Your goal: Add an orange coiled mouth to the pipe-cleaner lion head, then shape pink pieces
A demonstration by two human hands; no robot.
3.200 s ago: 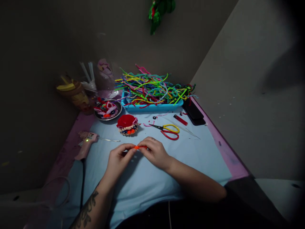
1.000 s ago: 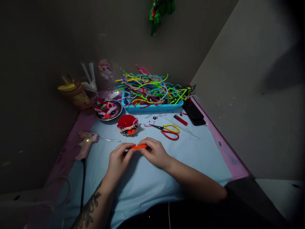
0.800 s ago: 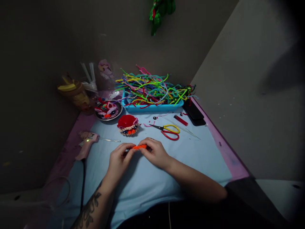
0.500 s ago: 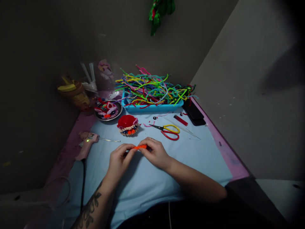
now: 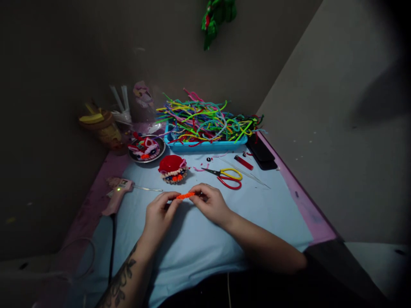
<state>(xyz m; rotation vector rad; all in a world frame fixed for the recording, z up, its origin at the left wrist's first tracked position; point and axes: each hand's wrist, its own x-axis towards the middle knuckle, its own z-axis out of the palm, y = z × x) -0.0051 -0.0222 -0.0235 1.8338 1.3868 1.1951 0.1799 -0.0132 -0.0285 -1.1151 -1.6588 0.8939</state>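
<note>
Both hands meet over the light blue mat near its middle. My left hand and my right hand each pinch one end of a short orange pipe cleaner piece, held level just above the mat. Fingers of both hands are closed on it. Just beyond the hands sits a red pipe-cleaner figure with pink, white and orange trim.
A pink glue gun with a green light lies at the left. Yellow-and-red scissors and a red lighter lie beyond the hands. A blue tray heaped with coloured pipe cleaners, a metal dish and cups stand at the back.
The orange piece now shows longer between my fingers and sits slightly higher. The hands have barely shifted.
</note>
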